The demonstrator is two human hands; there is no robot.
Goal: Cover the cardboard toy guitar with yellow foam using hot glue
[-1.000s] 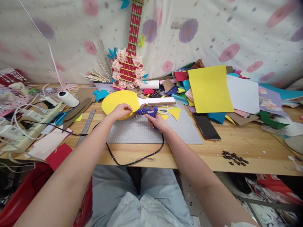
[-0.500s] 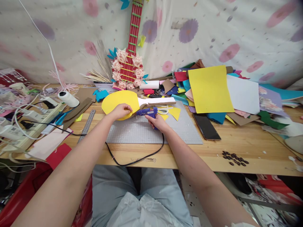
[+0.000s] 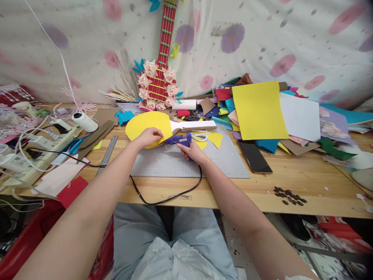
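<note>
A paddle-shaped cardboard piece (image 3: 142,121) with a yellow face and a white neck lies across the grey cutting mat (image 3: 230,155). My left hand (image 3: 149,137) rests over its near side, fingers curled and closed at the yellow edge; the fingertips are partly hidden. In my right hand (image 3: 192,150) is a blue hot glue gun (image 3: 180,139), gripped by its handle. The gun's nozzle points left, right by the near edge of the yellow face. A white glue stick (image 3: 201,136) loops behind the gun, near yellow scraps (image 3: 215,139).
Behind stands a red paper guitar (image 3: 160,77) with pink flowers. Coloured sheets (image 3: 259,112) pile up at right, beside a phone (image 3: 254,156) and dark beads (image 3: 290,195). A steel ruler (image 3: 109,151), thread spool (image 3: 84,121) and power strip (image 3: 43,153) lie left. The gun's black cord (image 3: 163,203) loops in front.
My right hand has shifted the glue gun slightly left along the near edge of the yellow piece. My left hand and the piece look unmoved.
</note>
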